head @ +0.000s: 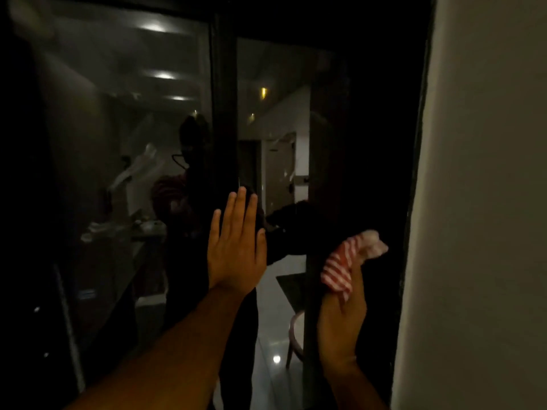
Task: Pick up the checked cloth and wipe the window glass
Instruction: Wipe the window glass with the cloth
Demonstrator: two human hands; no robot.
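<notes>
The dark window glass [349, 143] fills most of the view and mirrors the lit room behind me. My left hand [235, 247] lies flat against the pane next to the black vertical frame bar [223, 99], fingers straight and pointing up. My right hand [343, 315] is raised at the right part of the glass and grips the red-and-white checked cloth [347, 260]. The bunched cloth sticks out above my fingers and touches the glass near the right frame edge.
A pale wall [479, 202] stands close on the right, beside the dark window frame edge [413, 202]. Reflections show ceiling lights, a table with clutter at the left and a chair low in the middle.
</notes>
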